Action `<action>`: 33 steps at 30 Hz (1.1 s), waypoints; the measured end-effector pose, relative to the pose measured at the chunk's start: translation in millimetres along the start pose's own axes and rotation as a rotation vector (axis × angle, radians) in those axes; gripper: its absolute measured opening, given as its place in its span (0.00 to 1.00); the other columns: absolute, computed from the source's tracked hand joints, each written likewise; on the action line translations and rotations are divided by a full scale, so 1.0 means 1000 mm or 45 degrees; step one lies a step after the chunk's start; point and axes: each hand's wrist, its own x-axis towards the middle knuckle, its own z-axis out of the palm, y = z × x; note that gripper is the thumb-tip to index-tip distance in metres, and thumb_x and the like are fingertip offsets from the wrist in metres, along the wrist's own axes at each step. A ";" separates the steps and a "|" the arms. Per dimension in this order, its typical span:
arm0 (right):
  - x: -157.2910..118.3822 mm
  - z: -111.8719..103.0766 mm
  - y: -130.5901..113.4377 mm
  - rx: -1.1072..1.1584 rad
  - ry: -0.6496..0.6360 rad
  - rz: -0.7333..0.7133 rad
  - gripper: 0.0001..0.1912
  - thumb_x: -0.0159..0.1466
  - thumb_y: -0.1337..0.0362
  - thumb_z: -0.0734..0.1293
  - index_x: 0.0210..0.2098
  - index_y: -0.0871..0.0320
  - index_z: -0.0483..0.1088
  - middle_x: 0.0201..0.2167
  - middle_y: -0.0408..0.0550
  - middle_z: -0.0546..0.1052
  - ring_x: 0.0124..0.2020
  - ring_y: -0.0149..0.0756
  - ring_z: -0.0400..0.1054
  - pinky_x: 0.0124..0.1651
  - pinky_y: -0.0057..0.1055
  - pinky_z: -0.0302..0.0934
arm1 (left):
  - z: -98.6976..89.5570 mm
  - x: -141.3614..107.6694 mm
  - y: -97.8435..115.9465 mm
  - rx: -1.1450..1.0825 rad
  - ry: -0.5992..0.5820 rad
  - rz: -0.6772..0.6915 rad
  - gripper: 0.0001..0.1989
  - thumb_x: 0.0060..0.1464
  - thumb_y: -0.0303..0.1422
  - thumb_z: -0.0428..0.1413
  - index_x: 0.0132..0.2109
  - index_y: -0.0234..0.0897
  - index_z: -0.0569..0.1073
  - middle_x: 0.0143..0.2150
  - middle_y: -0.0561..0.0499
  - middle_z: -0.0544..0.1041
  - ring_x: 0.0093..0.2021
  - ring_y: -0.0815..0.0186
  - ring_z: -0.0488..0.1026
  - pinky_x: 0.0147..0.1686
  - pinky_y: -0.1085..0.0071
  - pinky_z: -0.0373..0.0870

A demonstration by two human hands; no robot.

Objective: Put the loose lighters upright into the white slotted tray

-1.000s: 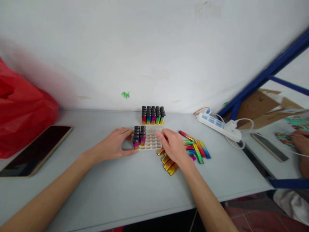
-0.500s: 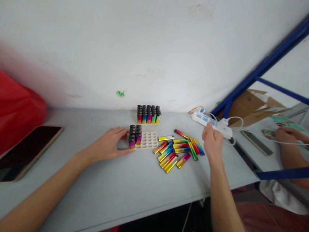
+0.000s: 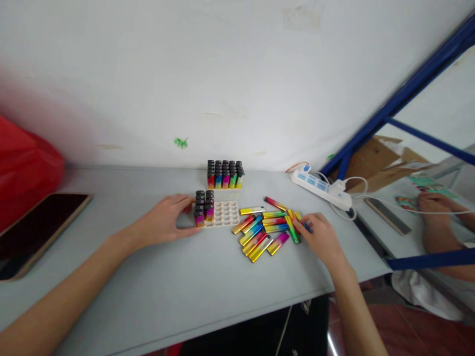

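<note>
A white tray (image 3: 227,213) with round pockets lies on the grey table, with two rows of upright purple lighters (image 3: 199,210) at its left end. Around that left end is my left hand (image 3: 168,219), thumb and fingers apart at the tray's edge. Loose coloured lighters (image 3: 256,237) lie flat in a pile right of the tray. At the pile's right edge, my right hand (image 3: 319,235) has its fingers closed on a blue-ended lighter (image 3: 308,226). Behind the tray stands a block of upright lighters (image 3: 225,175) with black tops.
A phone (image 3: 40,230) and a red bag (image 3: 25,170) are at the left. A white power strip (image 3: 321,189) with cables sits at the back right, beside a blue metal frame (image 3: 371,131). Beyond it are a cardboard box (image 3: 374,160) and another person's hands (image 3: 432,205).
My right hand has come down from near the power strip to the right edge of the pile and closed on a lighter. My left hand stays by the tray. The view has shifted slightly.
</note>
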 end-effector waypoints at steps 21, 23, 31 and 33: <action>0.009 -0.025 -0.032 0.323 0.169 0.306 0.31 0.67 0.31 0.63 0.44 0.54 0.70 0.36 0.57 0.85 0.33 0.50 0.79 0.40 0.42 0.68 | 0.002 0.000 -0.002 -0.013 -0.007 -0.009 0.26 0.56 0.58 0.61 0.44 0.39 0.72 0.44 0.45 0.78 0.45 0.52 0.76 0.51 0.58 0.70; 0.017 -0.026 -0.047 0.475 0.167 0.267 0.29 0.68 0.34 0.65 0.47 0.54 0.70 0.30 0.51 0.83 0.31 0.45 0.78 0.39 0.38 0.67 | 0.001 0.000 -0.001 -0.016 -0.013 -0.023 0.26 0.56 0.58 0.61 0.43 0.39 0.72 0.44 0.45 0.78 0.45 0.52 0.76 0.51 0.58 0.70; 0.057 0.002 -0.127 1.052 -0.036 0.090 0.22 0.65 0.42 0.72 0.39 0.57 0.77 0.26 0.41 0.73 0.28 0.34 0.66 0.34 0.31 0.63 | 0.001 -0.001 0.001 -0.028 -0.004 -0.019 0.26 0.56 0.57 0.61 0.46 0.40 0.73 0.46 0.44 0.79 0.47 0.51 0.77 0.53 0.58 0.70; 0.067 0.009 -0.144 1.103 -0.129 0.033 0.24 0.66 0.40 0.71 0.32 0.56 0.73 0.25 0.40 0.72 0.29 0.33 0.66 0.35 0.30 0.64 | 0.001 -0.002 0.001 -0.026 0.004 -0.017 0.26 0.56 0.57 0.62 0.47 0.40 0.74 0.47 0.44 0.79 0.49 0.51 0.77 0.53 0.58 0.70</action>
